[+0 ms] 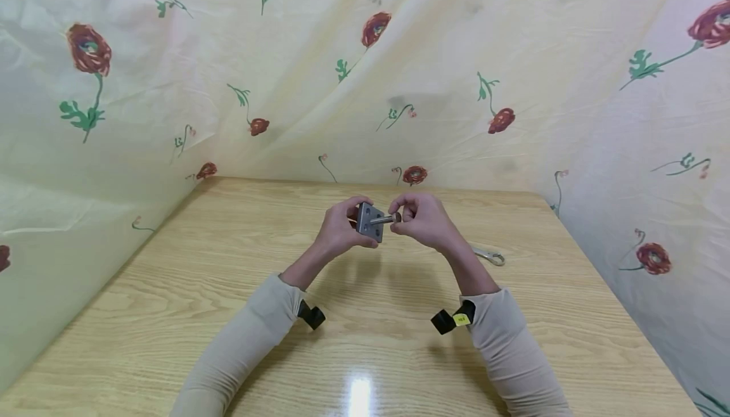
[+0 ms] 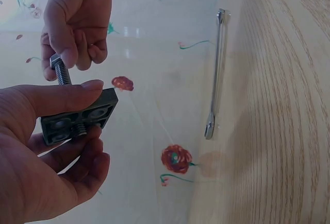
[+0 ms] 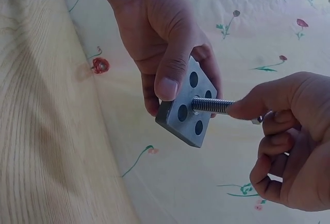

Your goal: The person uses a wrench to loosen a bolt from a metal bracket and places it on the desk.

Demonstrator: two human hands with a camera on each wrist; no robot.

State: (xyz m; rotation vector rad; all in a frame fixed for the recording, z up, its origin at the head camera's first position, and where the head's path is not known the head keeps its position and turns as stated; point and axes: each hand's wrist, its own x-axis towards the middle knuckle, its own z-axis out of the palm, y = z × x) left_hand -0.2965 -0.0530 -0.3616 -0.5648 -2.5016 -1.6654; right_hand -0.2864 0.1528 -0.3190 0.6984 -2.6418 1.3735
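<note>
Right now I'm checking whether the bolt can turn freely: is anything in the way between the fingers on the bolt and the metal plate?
Nothing visible. The right hand pinches the bolt, whose bare thread runs straight into the plate. The left hand grips only the plate's edge; the wrench lies apart on the table.

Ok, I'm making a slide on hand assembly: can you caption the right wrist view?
Left hand grips a square metal plate while right hand pinches a threaded bolt seated in its centre hole.
</note>
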